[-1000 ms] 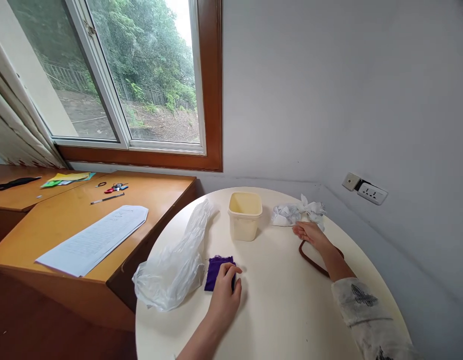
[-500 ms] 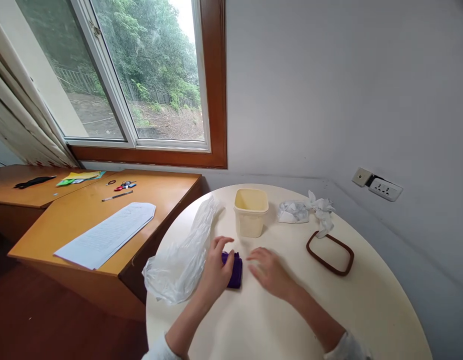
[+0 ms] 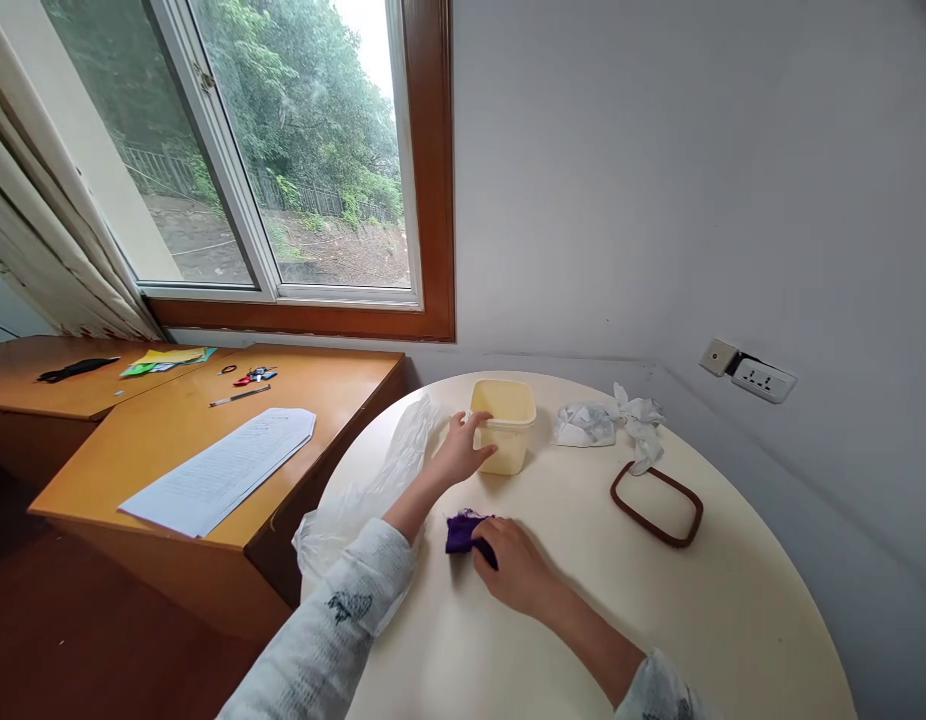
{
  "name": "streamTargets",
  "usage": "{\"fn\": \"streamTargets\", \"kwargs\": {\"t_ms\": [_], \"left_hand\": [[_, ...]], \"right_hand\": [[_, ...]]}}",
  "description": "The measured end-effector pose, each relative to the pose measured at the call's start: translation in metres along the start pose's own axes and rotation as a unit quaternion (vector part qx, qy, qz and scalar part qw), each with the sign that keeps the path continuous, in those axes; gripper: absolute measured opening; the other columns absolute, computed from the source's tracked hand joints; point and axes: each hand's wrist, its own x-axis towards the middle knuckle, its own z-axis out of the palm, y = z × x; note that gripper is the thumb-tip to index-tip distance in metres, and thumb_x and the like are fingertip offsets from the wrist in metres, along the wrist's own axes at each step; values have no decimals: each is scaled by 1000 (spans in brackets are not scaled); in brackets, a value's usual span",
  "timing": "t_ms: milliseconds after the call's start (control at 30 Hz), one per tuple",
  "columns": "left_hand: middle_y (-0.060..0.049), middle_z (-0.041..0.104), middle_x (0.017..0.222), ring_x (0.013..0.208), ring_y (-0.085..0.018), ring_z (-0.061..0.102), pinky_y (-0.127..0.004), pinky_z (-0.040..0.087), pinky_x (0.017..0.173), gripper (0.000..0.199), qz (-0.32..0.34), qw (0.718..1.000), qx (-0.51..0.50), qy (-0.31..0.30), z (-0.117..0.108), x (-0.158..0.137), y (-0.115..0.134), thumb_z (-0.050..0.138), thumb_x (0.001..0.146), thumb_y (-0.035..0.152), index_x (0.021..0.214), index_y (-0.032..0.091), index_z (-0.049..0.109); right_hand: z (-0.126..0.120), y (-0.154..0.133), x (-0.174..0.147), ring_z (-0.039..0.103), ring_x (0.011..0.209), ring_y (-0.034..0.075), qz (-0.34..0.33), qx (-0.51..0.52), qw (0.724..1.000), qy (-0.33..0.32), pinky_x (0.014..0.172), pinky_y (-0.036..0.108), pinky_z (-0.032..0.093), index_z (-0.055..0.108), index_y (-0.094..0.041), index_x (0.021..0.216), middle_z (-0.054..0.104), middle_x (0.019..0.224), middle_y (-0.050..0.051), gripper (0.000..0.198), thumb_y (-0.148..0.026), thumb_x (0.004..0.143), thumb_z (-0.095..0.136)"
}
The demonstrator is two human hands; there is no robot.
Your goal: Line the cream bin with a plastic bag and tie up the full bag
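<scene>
Two hands: left (image 3: 461, 450) spread by tub rim (image 3: 512, 424), right (image 3: 514, 566) gripping cloth (image 3: 460, 534) well inside table edge (image 3: 779, 568).

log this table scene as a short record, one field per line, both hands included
left hand: at the near left side of the container, fingers spread; contact hard to tell
right hand: gripping the purple cloth
container: pale yellow, square, upright, open-topped
table left: white plastic bag, partly hidden by the left sleeve
table right: brown ring, rounded rectangle; crumpled white plastic beyond it
</scene>
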Motion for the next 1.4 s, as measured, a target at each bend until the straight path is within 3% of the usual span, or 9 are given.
{"fn": "streamTargets", "kwargs": {"t_ms": [67,133,233,367,433,767,1000,1267,1400], "left_hand": [[-11,49,112,111,-26,47,-40,40,91,35,5,1000,0,7,2,4,-1,62,73,22,107,21,52],[-8,51,103,98,-23,52,-38,42,86,25,9,1000,-1,17,3,4,0,60,74,22,97,20,53],[-4,51,92,87,-20,52,-35,44,80,14,17,999,-6,31,2,-1,5,58,74,23,87,21,52],[-3,51,90,86,-20,51,-33,44,77,11,33,999,-18,39,0,-13,13,58,75,26,82,21,50],[-3,51,92,86,-19,51,-32,44,77,11,40,998,-26,41,0,-20,18,57,76,26,81,21,49],[-6,43,125,113,-23,44,-37,40,92,12,23,995,-84,48,8,-69,35,56,77,26,86,23,48],[-6,36,132,129,-24,29,-42,33,103,18,30,994,-90,54,11,-99,35,55,80,25,97,26,50],[-4,23,138,132,-25,24,-46,31,105,25,47,992,-117,20,8,-135,35,54,81,19,104,29,50],[-4,25,136,132,-24,23,-47,28,107,45,80,984,-158,1,10,-142,28,58,78,17,117,34,44]], "right_hand": [[-5,3,-2,56,72,18,128,226,965,34,68,31,43,56,-20,71,61,71,1,9,-24,75,49],[-15,6,-5,59,68,18,201,345,915,56,62,29,46,55,-20,69,62,67,1,17,-30,78,43],[-38,10,-13,65,73,20,258,438,856,89,63,32,50,59,-17,79,68,76,5,29,-38,81,39],[-68,14,-28,67,82,20,313,619,702,160,69,31,54,64,-19,86,71,87,4,19,-34,76,59],[-77,17,-35,67,85,18,316,632,681,193,73,29,55,65,-19,88,72,90,2,16,-24,73,65],[-106,32,-38,68,75,13,335,617,630,331,64,22,58,64,-22,77,72,80,-3,9,-17,72,67],[-118,22,-18,67,87,12,310,635,594,385,76,25,56,64,-21,88,72,85,-3,13,-15,79,57],[-106,4,-8,63,100,19,261,619,664,329,85,32,53,66,-18,95,70,102,4,19,-19,80,54],[-97,-2,-7,61,102,22,249,586,707,309,84,33,52,65,-19,100,68,106,4,25,-29,76,61]]}}
